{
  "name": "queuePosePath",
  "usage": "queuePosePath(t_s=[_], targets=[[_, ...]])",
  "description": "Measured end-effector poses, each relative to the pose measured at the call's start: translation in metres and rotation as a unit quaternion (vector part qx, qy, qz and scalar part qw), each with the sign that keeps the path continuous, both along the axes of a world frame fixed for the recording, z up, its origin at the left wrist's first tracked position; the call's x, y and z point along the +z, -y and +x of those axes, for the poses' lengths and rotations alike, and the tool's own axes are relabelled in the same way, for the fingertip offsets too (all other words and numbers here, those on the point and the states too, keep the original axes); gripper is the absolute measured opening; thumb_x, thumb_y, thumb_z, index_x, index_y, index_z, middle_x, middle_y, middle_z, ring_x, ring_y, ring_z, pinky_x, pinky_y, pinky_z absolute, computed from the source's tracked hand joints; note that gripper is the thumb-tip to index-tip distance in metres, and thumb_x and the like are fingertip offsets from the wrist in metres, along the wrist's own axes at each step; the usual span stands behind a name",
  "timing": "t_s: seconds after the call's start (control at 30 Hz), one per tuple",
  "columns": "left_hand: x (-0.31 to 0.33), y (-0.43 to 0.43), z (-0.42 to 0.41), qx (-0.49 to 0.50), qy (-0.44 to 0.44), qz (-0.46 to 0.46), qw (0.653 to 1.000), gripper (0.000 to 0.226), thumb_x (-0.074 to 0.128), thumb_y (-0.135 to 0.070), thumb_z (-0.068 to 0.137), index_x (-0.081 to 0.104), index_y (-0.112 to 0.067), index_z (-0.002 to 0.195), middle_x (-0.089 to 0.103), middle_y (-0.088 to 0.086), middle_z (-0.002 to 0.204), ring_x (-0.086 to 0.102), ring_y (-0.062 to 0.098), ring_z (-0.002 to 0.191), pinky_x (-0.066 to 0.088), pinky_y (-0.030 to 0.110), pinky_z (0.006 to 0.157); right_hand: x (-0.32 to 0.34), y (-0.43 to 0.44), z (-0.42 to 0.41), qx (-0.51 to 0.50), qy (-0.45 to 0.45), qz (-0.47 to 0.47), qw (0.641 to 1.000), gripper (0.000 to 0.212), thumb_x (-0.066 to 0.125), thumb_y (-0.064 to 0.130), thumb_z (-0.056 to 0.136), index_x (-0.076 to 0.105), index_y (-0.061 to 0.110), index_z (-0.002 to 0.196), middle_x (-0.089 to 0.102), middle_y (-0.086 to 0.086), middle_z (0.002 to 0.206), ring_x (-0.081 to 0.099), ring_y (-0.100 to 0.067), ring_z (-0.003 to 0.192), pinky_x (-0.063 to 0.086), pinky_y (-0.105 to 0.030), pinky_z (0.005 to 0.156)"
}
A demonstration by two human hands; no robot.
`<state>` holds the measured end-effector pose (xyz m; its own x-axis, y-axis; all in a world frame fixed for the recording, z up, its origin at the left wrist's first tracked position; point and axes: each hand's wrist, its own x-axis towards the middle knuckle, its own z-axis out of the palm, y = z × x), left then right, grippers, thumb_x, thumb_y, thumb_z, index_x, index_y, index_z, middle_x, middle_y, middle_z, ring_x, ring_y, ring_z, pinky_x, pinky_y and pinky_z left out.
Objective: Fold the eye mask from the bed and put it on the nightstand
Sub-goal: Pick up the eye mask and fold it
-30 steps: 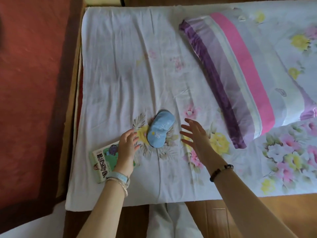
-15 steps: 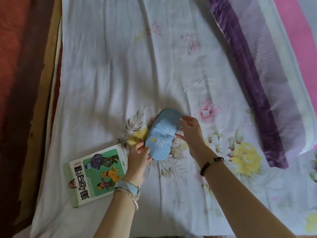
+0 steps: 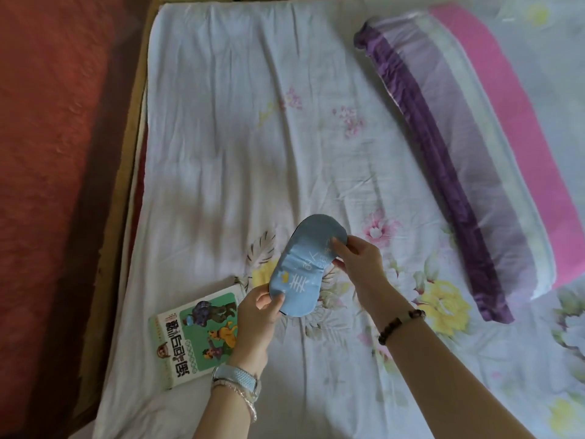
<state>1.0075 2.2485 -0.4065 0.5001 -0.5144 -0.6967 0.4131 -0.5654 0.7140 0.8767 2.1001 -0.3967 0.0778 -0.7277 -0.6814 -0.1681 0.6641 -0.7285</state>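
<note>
Light-blue padded fabric eye mask (image 3: 304,264), an unfolded oval with pale printed characters, a small yellow mark and a dark edge along its underside, is held just above the white floral bed sheet (image 3: 221,153), angled from lower left to upper right. Left hand (image 3: 256,315) pinches the mask's lower end between thumb and fingers, and right hand (image 3: 361,264) pinches its upper end the same way, so 2 hands hold it. Beside the mask's lower end, a green-covered picture book (image 3: 196,334) lies on the sheet, while a purple, white and pink striped pillow (image 3: 474,153) lies well off to the mask's right.
</note>
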Motion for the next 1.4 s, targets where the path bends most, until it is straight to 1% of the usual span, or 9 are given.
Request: queuePosePath(t_s=[0.2,0.3,0.37,0.6,0.73,0.83,0.97,1.13,1.4], targets=[[0.099,0.006,0.009,0.009,0.0,-0.077,0.997,0.014,0.073,-0.008,0.083,0.066,-0.018,0.092,0.072,0.008,0.095,0.067,0.025,0.1,0.057,0.039,0.077,0.113,-0.009,-0.006,0.043,0.025,-0.09,0.995,0.008,0.068,0.017,0.09,0.073,0.017,0.084,0.07,-0.014,0.081,0.059,-0.02,0.08,0.054,-0.045,0.092],[0.159,0.004,0.018,0.005,0.037,-0.114,0.993,0.016,0.073,-0.008,0.083,0.069,-0.023,0.086,0.072,0.007,0.088,0.066,0.027,0.092,0.056,0.045,0.077,0.174,-0.013,-0.014,0.066,0.009,-0.159,0.985,0.012,0.073,0.018,0.087,0.072,0.025,0.078,0.073,0.014,0.066,0.062,-0.003,0.068,0.052,-0.01,0.065],[0.199,0.001,0.028,-0.006,0.067,-0.152,0.986,0.018,0.069,-0.005,0.087,0.071,-0.022,0.087,0.073,0.006,0.089,0.067,0.028,0.093,0.056,0.049,0.079,0.209,-0.016,-0.022,0.082,0.003,-0.196,0.977,0.015,0.075,0.016,0.086,0.071,0.027,0.077,0.073,0.018,0.064,0.062,0.009,0.059,0.044,-0.004,0.057],[0.306,-0.005,0.053,-0.083,0.176,-0.274,0.942,0.022,0.064,0.005,0.087,0.071,-0.014,0.095,0.077,-0.009,0.086,0.069,0.006,0.085,0.053,0.021,0.08,0.271,-0.045,-0.048,0.123,-0.004,-0.201,0.972,0.016,0.077,0.005,0.082,0.071,0.011,0.096,0.073,0.001,0.087,0.068,0.011,0.071,0.049,-0.004,0.064],[0.349,-0.01,0.05,-0.181,0.29,-0.314,0.886,0.036,0.06,0.013,0.086,0.071,-0.021,0.09,0.072,0.001,0.089,0.069,0.006,0.085,0.05,0.019,0.078,0.278,-0.065,-0.056,0.172,-0.038,-0.201,0.964,0.032,0.082,0.013,0.079,0.067,0.02,0.107,0.072,0.004,0.098,0.068,0.01,0.084,0.052,-0.009,0.071],[0.366,-0.016,0.045,-0.253,0.374,-0.332,0.828,0.039,0.058,0.016,0.085,0.072,-0.019,0.09,0.069,0.008,0.086,0.066,0.011,0.081,0.046,0.018,0.072,0.28,-0.078,-0.058,0.192,-0.049,-0.241,0.95,0.062,0.087,0.019,0.073,0.056,0.019,0.126,0.065,0.006,0.115,0.063,-0.004,0.103,0.049,-0.02,0.092],[0.369,-0.028,0.033,-0.326,0.422,-0.33,0.779,0.035,0.057,0.015,0.087,0.076,-0.014,0.091,0.066,0.005,0.085,0.063,0.011,0.078,0.04,0.016,0.065,0.282,-0.1,-0.055,0.229,-0.043,-0.336,0.913,0.081,0.087,0.025,0.072,0.045,0.031,0.141,0.055,0.02,0.132,0.053,0.006,0.118,0.036,-0.004,0.096],[0.353,-0.047,0.02,-0.366,0.412,-0.311,0.774,0.035,0.058,0.014,0.087,0.078,-0.014,0.093,0.066,0.002,0.085,0.064,0.009,0.08,0.043,0.019,0.066,0.282,-0.123,-0.047,0.273,-0.038,-0.402,0.873,0.066,0.081,0.021,0.079,0.051,0.046,0.133,0.06,0.024,0.129,0.056,0.001,0.121,0.043,-0.013,0.098],[0.336,-0.075,0.001,-0.369,0.339,-0.301,0.812,0.029,0.064,0.011,0.085,0.079,-0.012,0.094,0.069,0.007,0.089,0.069,0.017,0.085,0.054,0.044,0.07,0.26,-0.144,-0.047,0.308,-0.055,-0.445,0.839,0.028,0.072,0.006,0.085,0.075,0.016,0.111,0.077,0.0,0.103,0.071,-0.015,0.095,0.056,-0.033,0.082]])
